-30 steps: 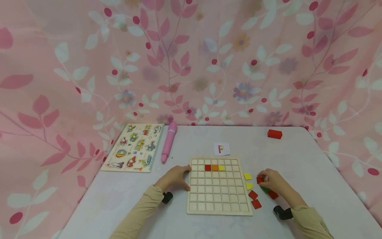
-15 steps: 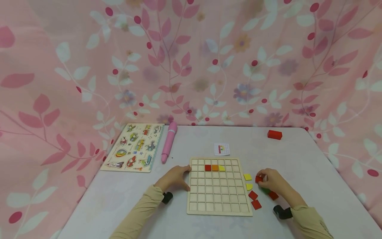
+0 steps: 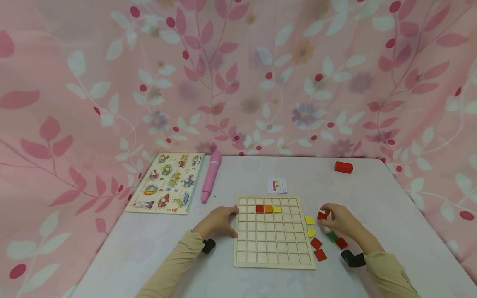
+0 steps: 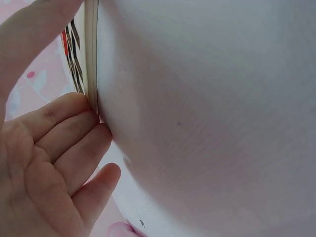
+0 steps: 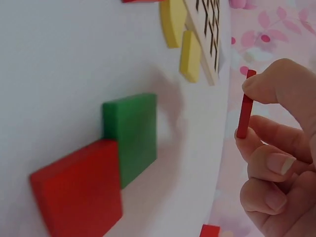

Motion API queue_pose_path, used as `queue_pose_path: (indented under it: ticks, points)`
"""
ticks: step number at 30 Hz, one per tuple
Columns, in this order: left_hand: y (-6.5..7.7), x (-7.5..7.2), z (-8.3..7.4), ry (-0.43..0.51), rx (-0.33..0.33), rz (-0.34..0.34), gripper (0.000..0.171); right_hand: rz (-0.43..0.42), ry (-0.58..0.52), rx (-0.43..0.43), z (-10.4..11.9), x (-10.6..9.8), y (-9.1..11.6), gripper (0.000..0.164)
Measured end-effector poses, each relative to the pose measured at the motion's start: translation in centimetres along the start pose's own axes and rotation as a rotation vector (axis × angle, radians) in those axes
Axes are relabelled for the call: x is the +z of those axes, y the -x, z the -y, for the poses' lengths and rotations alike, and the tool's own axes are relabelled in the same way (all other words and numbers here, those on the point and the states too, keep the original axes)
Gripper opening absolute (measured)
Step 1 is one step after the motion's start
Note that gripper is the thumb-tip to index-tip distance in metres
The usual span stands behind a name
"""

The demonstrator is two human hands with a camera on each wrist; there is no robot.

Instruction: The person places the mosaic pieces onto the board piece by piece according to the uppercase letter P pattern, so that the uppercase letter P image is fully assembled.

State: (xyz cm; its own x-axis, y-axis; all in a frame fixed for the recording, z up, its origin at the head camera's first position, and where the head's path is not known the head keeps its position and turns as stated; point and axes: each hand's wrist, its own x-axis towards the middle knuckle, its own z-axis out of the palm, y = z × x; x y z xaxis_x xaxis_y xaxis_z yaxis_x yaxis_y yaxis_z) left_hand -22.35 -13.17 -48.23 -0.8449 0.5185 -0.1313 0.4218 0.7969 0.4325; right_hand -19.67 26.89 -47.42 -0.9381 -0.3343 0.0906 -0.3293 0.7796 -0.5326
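A wooden grid board [image 3: 262,247] lies in the middle of the table, with a red tile [image 3: 259,209], an orange tile [image 3: 268,209] and a yellow tile [image 3: 277,209] side by side in one upper row. My left hand [image 3: 219,220] rests against the board's left edge, thumb and fingers spread along it. Right of the board, my right hand [image 3: 342,221] pinches a square red tile [image 5: 245,116] between thumb and finger, raised off the table. Below that hand lie a green tile [image 5: 137,140] and another red tile [image 5: 81,192], touching each other.
Two yellow tiles, one square [image 3: 309,220] and one rounded [image 3: 311,233], and two red tiles [image 3: 320,254] lie beside the board. Behind it is a small pattern card [image 3: 277,186]. A picture puzzle [image 3: 165,184], a pink pen-shaped stick [image 3: 211,176] and a red block [image 3: 343,167] lie farther back.
My right hand has lifted the red tile up and slightly away from the green tile, which now shows fully. My left hand stays at the board's edge.
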Motion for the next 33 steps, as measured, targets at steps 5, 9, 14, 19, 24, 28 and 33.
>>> queue_pose_path:
  ticks: [5,9,14,19,24,28,33]
  points:
    - [0.0,-0.2,-0.1,-0.001,-0.001,-0.004,0.081,-0.013,-0.018,-0.072,1.0,-0.5,-0.7,0.029]
    - [-0.1,-0.3,-0.2,-0.002,0.002,-0.001,0.081,0.006,-0.022,-0.091,1.7,-0.7,-1.1,0.027]
    - [-0.1,-0.3,-0.2,-0.009,0.007,-0.001,0.081,0.01,-0.011,-0.12,2.4,-0.8,-1.6,0.026]
    - [0.0,-0.4,-0.2,-0.022,0.022,-0.007,0.08,0.001,-0.021,-0.155,3.0,-0.7,-2.3,0.026]
    - [0.0,-0.3,0.0,-0.008,0.018,-0.003,0.08,-0.008,-0.036,-0.2,3.5,-0.4,-3.0,0.025]
    - [0.0,-0.1,0.0,-0.003,0.013,0.004,0.08,-0.014,-0.039,-0.227,4.0,-0.2,-3.5,0.025]
    - [0.1,-0.2,-0.1,-0.005,0.018,0.003,0.08,-0.018,-0.035,-0.243,4.6,0.0,-4.3,0.024]
